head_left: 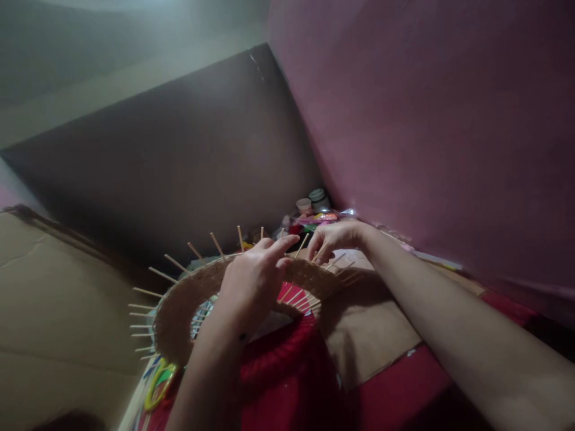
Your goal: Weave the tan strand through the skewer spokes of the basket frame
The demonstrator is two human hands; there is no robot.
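Pink wall and a dark panel meet in the corner ahead of you, above small jars [313, 202]. Your left hand [254, 278] rests on the far rim of the woven basket [179, 305], fingers loosely spread, clasping nothing. Your right hand [335, 238] pinches one upright stick [302, 245] (its fingertips closed) at that same rim, over red cloth [287, 371].

Brown cardboard-covered floor [372, 335] in a dim corner.
A half-woven basket [188, 299] with upright wooden spokes rests on it beside red fabric [287, 371]. Small jars [313, 202] and colourful craft bits [321, 217] sit in the far corner; yellow-green rings [159, 382] lie near the basket.
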